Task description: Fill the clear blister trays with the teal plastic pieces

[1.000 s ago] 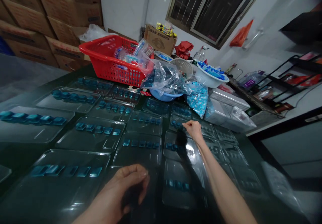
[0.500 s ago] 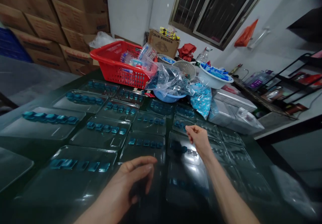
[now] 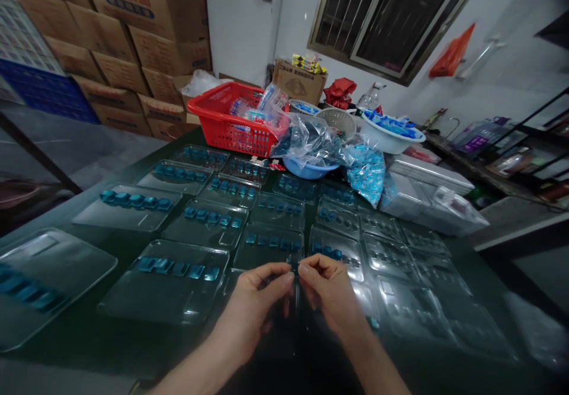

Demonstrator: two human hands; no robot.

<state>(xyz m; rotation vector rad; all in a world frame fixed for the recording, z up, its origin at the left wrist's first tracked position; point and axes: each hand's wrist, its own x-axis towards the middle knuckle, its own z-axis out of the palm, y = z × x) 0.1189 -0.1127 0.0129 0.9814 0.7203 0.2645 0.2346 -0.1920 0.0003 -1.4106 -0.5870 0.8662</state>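
My left hand [image 3: 255, 303] and my right hand [image 3: 329, 291] meet low in the middle of the view, fingertips almost touching. Between them they pinch a small translucent piece [image 3: 293, 267], mostly hidden by my fingers, so its shape cannot be made out. Just beyond and around my hands lie clear plastic blister trays [image 3: 169, 282] on a dark glossy table [image 3: 84, 347]. Rows of small blue pieces [image 3: 269, 241] sit in the trays. The tray nearest my fingertips [image 3: 335, 256] stands just past my right hand.
Beyond the trays stand a red plastic basket [image 3: 233, 119], a crumpled clear bag over a blue bowl [image 3: 306, 167], and a white bowl of blue packets [image 3: 391, 134]. Silver packages [image 3: 422, 196] lie at the right. Stacked cardboard boxes [image 3: 133, 45] rise at the back left.
My left hand has moved up and right to meet my right hand, which has come down toward me. The whole scene has shifted right in view as my head turned.
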